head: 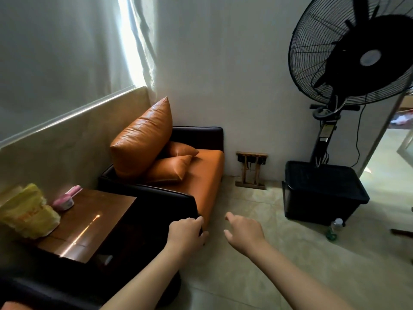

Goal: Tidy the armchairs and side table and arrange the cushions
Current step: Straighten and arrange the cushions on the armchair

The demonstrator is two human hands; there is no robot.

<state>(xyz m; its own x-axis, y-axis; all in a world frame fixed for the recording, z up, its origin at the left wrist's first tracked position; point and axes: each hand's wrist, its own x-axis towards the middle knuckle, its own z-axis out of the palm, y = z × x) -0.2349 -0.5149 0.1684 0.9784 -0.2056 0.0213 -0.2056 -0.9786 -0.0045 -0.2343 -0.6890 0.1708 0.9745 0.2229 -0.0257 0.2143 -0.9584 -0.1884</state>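
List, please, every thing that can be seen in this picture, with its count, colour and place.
armchair: one, dark frame and orange seat, in the corner by the wall
cushions: three, orange, one large and two small, piled at the back of the armchair's seat
side table: one, brown wood, left of the armchair
plastic bag: one, yellow, on the side table
pink object: one, pink and white, on the side table beside the bag
fan: one, black, standing at the right
box: one, black, on the floor below the fan
bottle: one, clear, on the floor by the box
wooden rack: one, brown, against the wall
curtain: one, pale, upper left
left hand: grips the front end of the armchair's arm
right hand: above the floor, holds nothing
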